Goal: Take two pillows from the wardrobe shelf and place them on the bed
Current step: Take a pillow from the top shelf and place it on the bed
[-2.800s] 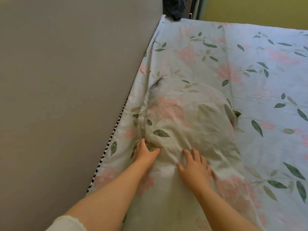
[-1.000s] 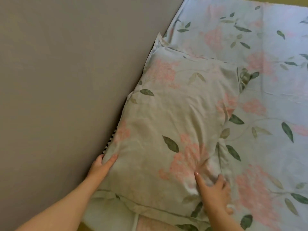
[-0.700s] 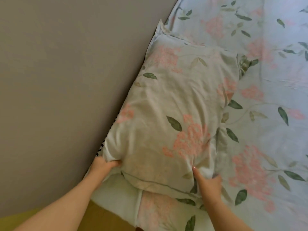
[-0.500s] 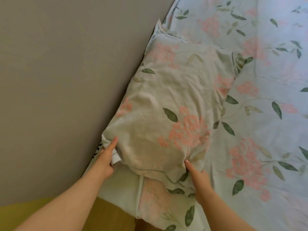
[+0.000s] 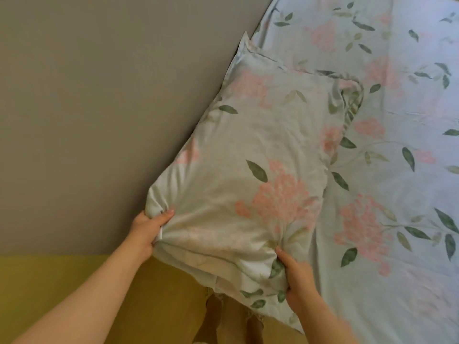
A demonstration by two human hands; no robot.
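A pillow (image 5: 260,155) in a pale floral case with pink flowers and green leaves lies on the bed (image 5: 397,170), along the grey headboard. My left hand (image 5: 149,228) grips its near left corner, bunching the fabric. My right hand (image 5: 295,276) grips its near right corner at the bed's front edge. The near end of the pillow is raised off the sheet and overhangs the bed's edge. The bed wears a sheet of the same floral print. No second pillow shows.
A grey headboard panel (image 5: 99,108) fills the left side, right against the pillow. A yellowish floor (image 5: 62,281) lies below, with my feet (image 5: 223,319) at the bottom middle. The sheet stretches away to the right.
The pillow has been pulled toward me along the headboard. Both hands went from resting on it to gripping its near corners, and its near end now overhangs the bed's edge.
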